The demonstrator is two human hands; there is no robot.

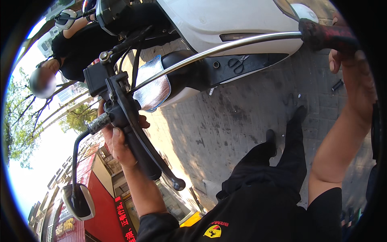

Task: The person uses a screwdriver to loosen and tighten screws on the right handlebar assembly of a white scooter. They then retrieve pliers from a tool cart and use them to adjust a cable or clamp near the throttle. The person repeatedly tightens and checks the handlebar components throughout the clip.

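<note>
My left hand (121, 143) is wrapped around the black left handlebar grip (145, 157), beside its brake lever (177, 181) and a mirror stem (77, 151). My right hand (352, 76) is at the dark red-and-black end (322, 36) of the chrome handlebar (221, 45), fingers curled around it and partly hidden. Beyond the bar is a white scooter body (225, 16) with a black floorboard (258, 60), on which lie black scissors (236, 64) and a small ring-shaped roll (215, 64). A silver padded sheet (149, 92) is next to them.
Another person (72, 56) in black is at the upper left, hands near mirrors. A dark cylindrical part (336, 84) and small scraps lie on the paved ground (238, 113) around my feet (272, 141). A red shopfront (100, 193) stands at the lower left.
</note>
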